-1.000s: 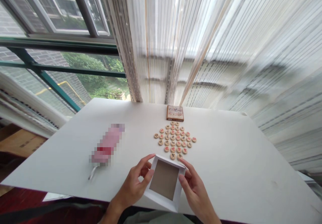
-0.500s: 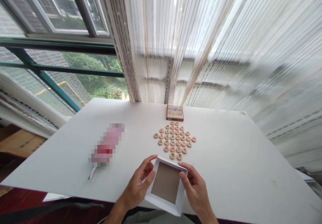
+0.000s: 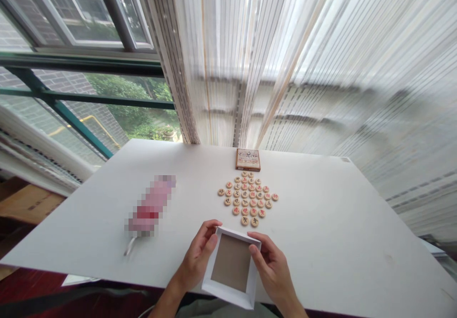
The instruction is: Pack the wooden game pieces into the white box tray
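Both hands hold a shallow white box tray (image 3: 232,266) with a brown inside, at the near edge of the white table (image 3: 321,223). My left hand (image 3: 198,258) grips its left rim, fingers curled over the far left corner. My right hand (image 3: 273,270) grips the right rim, thumb on the inside wall. Just beyond the tray lie several round wooden chess pieces (image 3: 248,196) with red and black characters, set out in a diamond-shaped cluster. A brown printed box lid (image 3: 248,159) lies flat behind them.
A pink blurred object (image 3: 152,205) with a small metal part at its near end lies on the left of the table. Striped sheer curtains (image 3: 303,61) hang behind the table. A window (image 3: 71,46) is at the left.
The tray has come slightly nearer and lower in view, with both hands still on it. The pieces and lid have not moved.
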Demonstrator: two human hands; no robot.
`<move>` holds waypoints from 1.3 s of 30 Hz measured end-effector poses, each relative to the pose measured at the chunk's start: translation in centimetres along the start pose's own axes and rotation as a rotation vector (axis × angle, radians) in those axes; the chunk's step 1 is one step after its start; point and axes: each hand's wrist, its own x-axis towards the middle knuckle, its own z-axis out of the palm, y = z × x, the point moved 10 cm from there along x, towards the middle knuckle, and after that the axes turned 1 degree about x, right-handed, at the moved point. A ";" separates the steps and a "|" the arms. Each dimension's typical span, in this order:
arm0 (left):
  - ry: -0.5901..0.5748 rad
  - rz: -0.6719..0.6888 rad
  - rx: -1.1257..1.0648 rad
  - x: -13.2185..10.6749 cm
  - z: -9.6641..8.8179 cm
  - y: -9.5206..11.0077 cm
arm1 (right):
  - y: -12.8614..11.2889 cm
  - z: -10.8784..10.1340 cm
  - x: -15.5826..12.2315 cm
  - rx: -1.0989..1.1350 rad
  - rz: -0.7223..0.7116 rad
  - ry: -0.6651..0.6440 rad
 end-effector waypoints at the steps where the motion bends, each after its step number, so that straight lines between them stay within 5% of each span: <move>1: 0.005 -0.001 -0.001 0.0 -0.1 -0.1 | 0.1 0.1 0.0 -0.003 0.005 -0.002; 5: 0.058 -0.012 0.124 -0.1 -1.5 -0.5 | 0.3 1.0 0.0 0.018 0.014 -0.043; 12: 0.183 0.064 0.651 0.0 -5.7 1.1 | 0.3 2.1 0.2 -0.089 0.012 -0.100; 19: 0.272 0.181 1.039 0.7 -6.0 2.3 | -1.2 2.1 0.2 -0.276 -0.162 -0.079; 24: 0.331 0.207 1.129 0.9 -5.8 2.8 | -2.4 2.3 -0.4 -0.416 -0.272 -0.121; 30: 0.243 0.277 1.117 0.5 -5.3 2.9 | -2.5 2.5 -1.1 -0.531 -0.360 -0.158; 39: 0.264 0.267 1.092 0.4 -5.7 1.5 | -1.6 2.6 -0.7 -0.548 -0.368 -0.149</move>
